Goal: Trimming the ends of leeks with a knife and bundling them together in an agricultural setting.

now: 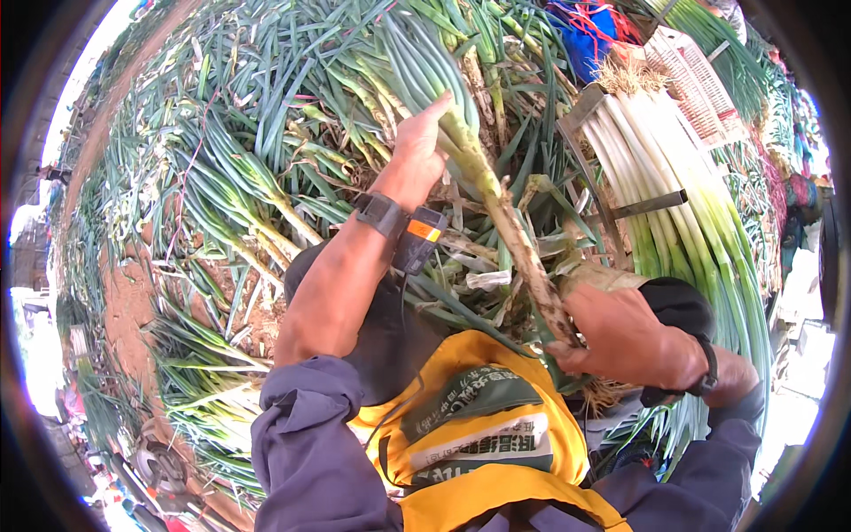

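One long green onion (516, 232) slants across in front of me, its leaves pointing up and away and its root end low at the right. Brown, dirty outer skin still covers the stalk. My left hand (422, 149) is wrapped round it where the green leaves begin. Close to the roots, my right hand (620, 339) grips the lower stalk, fingers closed; the fingertips are partly hidden. To the right of the stalk, a metal frame (612, 217) holds a thick bundle of peeled white-stemmed green onions (651, 164), roots at the far end.
Unpeeled green onions (239, 182) lie heaped on the left and far side, with bare soil (131, 306) between some. Loose peelings (474, 253) litter the ground by my knees. A blue bag (587, 40) and a red-and-white sheet (696, 84) lie at the far right.
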The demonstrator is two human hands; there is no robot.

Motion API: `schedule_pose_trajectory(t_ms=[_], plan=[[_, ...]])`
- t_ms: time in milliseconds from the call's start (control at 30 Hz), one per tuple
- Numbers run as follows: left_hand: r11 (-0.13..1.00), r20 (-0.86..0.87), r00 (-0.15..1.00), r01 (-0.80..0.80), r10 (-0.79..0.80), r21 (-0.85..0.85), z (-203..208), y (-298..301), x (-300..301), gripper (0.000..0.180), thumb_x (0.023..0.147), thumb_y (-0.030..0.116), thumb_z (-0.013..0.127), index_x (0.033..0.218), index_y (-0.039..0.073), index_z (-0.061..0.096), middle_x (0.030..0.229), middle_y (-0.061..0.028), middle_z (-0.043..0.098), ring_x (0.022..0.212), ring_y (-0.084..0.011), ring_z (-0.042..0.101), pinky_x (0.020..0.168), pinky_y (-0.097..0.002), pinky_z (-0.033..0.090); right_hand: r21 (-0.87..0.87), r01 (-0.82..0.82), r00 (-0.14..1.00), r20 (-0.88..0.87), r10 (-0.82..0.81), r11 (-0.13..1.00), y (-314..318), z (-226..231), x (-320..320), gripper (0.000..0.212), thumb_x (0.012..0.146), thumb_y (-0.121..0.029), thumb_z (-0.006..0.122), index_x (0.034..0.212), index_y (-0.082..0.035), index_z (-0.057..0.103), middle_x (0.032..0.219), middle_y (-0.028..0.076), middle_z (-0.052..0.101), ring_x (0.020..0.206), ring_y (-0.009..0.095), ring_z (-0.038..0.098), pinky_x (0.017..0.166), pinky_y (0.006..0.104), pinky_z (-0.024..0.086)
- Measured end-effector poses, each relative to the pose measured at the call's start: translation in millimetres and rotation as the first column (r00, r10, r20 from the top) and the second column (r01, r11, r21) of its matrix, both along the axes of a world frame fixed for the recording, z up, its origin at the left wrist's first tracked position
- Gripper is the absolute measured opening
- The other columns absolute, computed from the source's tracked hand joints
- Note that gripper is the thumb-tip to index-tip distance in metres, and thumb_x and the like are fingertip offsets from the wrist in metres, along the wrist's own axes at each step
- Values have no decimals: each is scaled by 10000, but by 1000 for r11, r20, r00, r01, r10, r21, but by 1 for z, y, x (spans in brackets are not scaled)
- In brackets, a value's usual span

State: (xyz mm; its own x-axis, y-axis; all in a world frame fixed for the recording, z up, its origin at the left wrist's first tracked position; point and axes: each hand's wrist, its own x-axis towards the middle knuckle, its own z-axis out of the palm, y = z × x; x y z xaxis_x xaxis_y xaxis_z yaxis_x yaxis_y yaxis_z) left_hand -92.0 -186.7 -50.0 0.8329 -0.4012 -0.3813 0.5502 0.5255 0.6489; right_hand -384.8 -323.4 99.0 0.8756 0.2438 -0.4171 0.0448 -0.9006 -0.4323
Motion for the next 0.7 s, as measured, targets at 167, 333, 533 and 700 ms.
schedule_pose_trajectory(t_ms=[167, 333, 533, 700], plan=[[986, 214, 977, 22, 14, -163, 74, 9, -24, 385, 867, 213, 780, 1190, 106, 599, 1017, -47, 654, 955, -214, 636, 852, -452, 555, -195, 67, 997, -23, -73, 979, -7, 17, -16, 425, 851, -413, 710, 933, -19, 574, 936, 187, 611, 795, 414, 642, 709, 511, 502], [936, 399, 910, 34, 116, -349, 82, 43, 2, 385, 935, 228, 713, 1283, 99, 608, 1262, -49, 655, 1154, -214, 613, 1001, -427, 504, 86, -39, 961, 277, 13, 996, -24, -62, 52, 391, 899, -298, 694, 1197, -59, 615, 998, 159, 632, 881, 389, 659, 738, 462, 528], [959, 499, 848, -34, 177, -283, 72, 71, 12, 379, 970, 251, 679, 1295, 73, 599, 1259, -40, 652, 1165, -219, 609, 1030, -427, 476, 757, 110, 852, 263, -453, 645, 29, -61, 195, 428, 905, -288, 763, 1216, -9, 672, 1064, 105, 707, 907, 150, 651, 825, 305, 529], [960, 527, 839, 24, 132, -279, 70, 87, 12, 382, 1016, 309, 602, 1291, 45, 587, 1247, -77, 650, 1143, -218, 613, 1037, -412, 469, 951, -29, 899, 159, -408, 307, 65, -62, 241, 270, 859, -193, 820, 1045, -31, 709, 931, 1, 699, 822, 64, 588, 749, 228, 481]])
